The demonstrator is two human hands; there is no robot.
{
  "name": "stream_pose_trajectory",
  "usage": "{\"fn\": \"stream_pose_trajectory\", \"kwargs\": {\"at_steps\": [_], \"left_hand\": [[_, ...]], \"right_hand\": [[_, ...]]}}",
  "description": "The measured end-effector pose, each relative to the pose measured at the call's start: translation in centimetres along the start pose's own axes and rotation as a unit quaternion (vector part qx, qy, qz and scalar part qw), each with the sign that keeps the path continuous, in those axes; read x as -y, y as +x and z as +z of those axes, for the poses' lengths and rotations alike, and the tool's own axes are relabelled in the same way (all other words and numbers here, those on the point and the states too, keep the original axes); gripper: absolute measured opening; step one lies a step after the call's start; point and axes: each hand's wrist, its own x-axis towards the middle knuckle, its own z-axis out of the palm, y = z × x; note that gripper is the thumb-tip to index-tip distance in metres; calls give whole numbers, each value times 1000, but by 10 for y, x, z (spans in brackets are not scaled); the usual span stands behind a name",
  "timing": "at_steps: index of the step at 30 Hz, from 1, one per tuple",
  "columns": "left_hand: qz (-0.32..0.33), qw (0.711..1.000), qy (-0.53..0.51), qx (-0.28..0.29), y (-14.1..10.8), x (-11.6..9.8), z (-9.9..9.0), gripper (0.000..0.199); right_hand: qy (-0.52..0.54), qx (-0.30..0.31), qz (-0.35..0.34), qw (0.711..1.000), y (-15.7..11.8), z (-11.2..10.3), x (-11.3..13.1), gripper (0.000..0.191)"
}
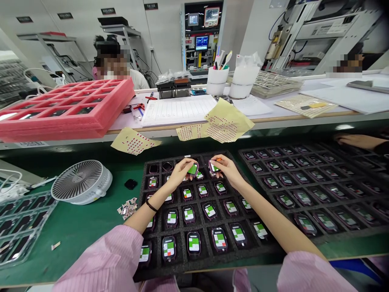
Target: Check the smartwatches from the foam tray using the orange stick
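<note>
Head view: left hand (181, 172) firmly pinches a green-labelled pod (192, 169), right hand (227, 169) likewise grasps a second pod (214, 167) just beside it, both over the far end of the foam tray (202, 265).

Small dark-purple rounded cases (193, 243) are marked with green and white labels, and a grid pattern is shown by the black foam tray (179, 227). Pale yellow paper sheets (133, 140) are printed with red dots, and a grid is also cut in the pink foam frame (67, 121). The flat bench mat (75, 227) is coloured green
</note>
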Motion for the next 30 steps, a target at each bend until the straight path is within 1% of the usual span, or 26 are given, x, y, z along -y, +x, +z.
{"fn": "stream_pose_trajectory", "kwargs": {"at_steps": [3,5,10,16,21,26,30], "left_hand": [[2,1000,-13,23,1,2,-1,34],[7,999,-11,31,2,3,-1,35],[21,999,18,23,2,4,-2,41],[14,1000,5,13,4,5,-3,43],[14,1000,13,-5,3,3,-3,41],[11,1000,1,-4,2,2,-2,42],[8,1000,-7,-20,1,1,1,41]], "right_hand": [[7,6,-3,1000,1,-1,0,29],[8,22,-13,1000,1,-1,-1,31],[3,78,-24,997,0,0,-4,42],[14,123,-27,992,1,1,-8,52],[19,118,-20,993,0,1,-6,43],[21,112,-24,993,-1,1,-3,42],[8,95,-13,995,-3,2,0,35]]}}
